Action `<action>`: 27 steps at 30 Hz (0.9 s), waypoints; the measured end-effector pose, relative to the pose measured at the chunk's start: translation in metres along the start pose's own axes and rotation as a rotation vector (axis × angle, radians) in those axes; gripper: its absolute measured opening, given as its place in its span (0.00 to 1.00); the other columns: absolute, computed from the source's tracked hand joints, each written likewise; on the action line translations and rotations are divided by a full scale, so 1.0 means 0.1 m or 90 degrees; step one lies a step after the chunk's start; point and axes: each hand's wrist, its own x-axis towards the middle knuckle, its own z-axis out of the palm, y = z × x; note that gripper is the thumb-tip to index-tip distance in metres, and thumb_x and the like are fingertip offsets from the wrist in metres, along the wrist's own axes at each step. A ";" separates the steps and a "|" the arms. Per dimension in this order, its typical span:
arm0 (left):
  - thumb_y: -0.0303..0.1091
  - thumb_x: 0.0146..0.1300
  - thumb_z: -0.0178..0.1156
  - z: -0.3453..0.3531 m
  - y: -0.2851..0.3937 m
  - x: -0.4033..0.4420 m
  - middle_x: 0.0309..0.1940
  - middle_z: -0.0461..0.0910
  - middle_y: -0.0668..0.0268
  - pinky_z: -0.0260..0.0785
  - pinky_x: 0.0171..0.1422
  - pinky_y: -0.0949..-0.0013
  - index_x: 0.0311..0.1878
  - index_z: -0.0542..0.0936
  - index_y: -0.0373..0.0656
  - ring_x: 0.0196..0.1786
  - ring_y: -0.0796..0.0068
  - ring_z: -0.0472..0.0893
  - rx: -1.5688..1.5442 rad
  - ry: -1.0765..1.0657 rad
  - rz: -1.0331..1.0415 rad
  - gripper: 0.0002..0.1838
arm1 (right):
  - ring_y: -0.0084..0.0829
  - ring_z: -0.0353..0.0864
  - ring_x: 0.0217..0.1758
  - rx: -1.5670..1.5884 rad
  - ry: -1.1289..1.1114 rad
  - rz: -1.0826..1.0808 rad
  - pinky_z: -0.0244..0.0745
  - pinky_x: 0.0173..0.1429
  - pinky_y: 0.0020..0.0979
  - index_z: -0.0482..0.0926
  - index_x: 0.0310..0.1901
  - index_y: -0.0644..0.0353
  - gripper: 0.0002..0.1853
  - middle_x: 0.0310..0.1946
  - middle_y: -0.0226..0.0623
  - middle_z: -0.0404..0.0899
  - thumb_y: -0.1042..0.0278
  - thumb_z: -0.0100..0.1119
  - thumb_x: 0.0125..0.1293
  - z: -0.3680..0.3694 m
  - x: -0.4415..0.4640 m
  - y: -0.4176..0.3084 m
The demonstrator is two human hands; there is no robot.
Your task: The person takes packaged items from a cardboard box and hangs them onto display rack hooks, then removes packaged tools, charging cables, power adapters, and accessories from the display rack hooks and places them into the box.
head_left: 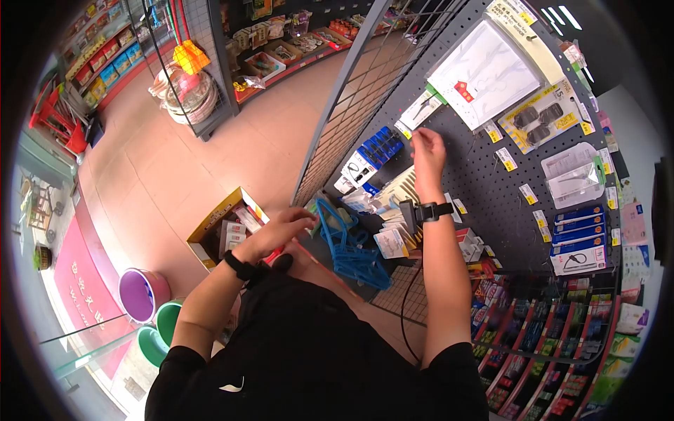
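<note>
My right hand [430, 156] is raised at the pegboard [484, 189], fingers curled together beside a yellow-and-white price tag [404, 130]. Whatever it may pinch is too small to make out. Just above those fingers hangs a slim white packet [423, 107]. Blue-and-white cable packs [379, 149] hang to the left of the hand, and several cream-coloured packs [400, 188] are below it. My left hand [277, 231] hovers palm down with fingers loosely stretched and nothing visible in them. Under it stands an open yellow-and-black carton [203, 245] with small white boxes inside.
Blue plastic hangers [344, 242] hang low between my arms. A wire mesh panel [337, 119] borders the pegboard on the left. Bare price hooks [505, 160] stick out on the right. A purple bucket [144, 295] and green basins [153, 344] stand at lower left.
</note>
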 end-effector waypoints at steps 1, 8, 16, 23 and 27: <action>0.38 0.71 0.54 0.03 0.15 0.12 0.42 0.80 0.68 0.71 0.43 0.75 0.58 0.76 0.39 0.40 0.80 0.77 0.014 -0.036 0.027 0.18 | 0.26 0.77 0.46 -0.025 0.033 -0.022 0.73 0.50 0.27 0.75 0.49 0.65 0.16 0.42 0.37 0.79 0.66 0.64 0.65 -0.02 0.15 0.00; 0.38 0.65 0.58 0.37 1.01 0.85 0.48 0.80 0.57 0.74 0.52 0.67 0.63 0.72 0.39 0.49 0.69 0.80 0.091 -0.007 0.240 0.24 | 0.29 0.79 0.49 -0.189 0.121 -0.126 0.74 0.54 0.29 0.73 0.54 0.68 0.23 0.47 0.41 0.80 0.65 0.69 0.62 -0.03 0.53 -0.10; 0.37 0.60 0.57 0.62 1.65 1.62 0.65 0.70 0.42 0.65 0.69 0.61 0.70 0.65 0.38 0.66 0.49 0.72 0.127 0.074 0.343 0.34 | 0.30 0.81 0.49 -0.272 0.137 -0.165 0.74 0.54 0.29 0.76 0.51 0.69 0.21 0.48 0.44 0.82 0.66 0.69 0.61 -0.08 0.59 -0.07; 0.36 0.62 0.53 0.82 1.88 2.09 0.69 0.63 0.42 0.59 0.73 0.56 0.73 0.60 0.41 0.72 0.46 0.64 0.168 0.166 0.341 0.35 | 0.36 0.82 0.50 -0.201 0.104 -0.074 0.74 0.57 0.34 0.81 0.49 0.72 0.20 0.46 0.47 0.84 0.63 0.67 0.62 -0.16 0.57 -0.11; 0.33 0.61 0.55 0.86 1.87 2.32 0.67 0.65 0.45 0.62 0.71 0.57 0.72 0.62 0.43 0.69 0.48 0.67 0.141 0.166 0.339 0.33 | 0.31 0.83 0.44 -0.169 0.059 -0.055 0.74 0.53 0.30 0.82 0.48 0.69 0.18 0.40 0.43 0.86 0.63 0.65 0.63 -0.12 0.48 -0.30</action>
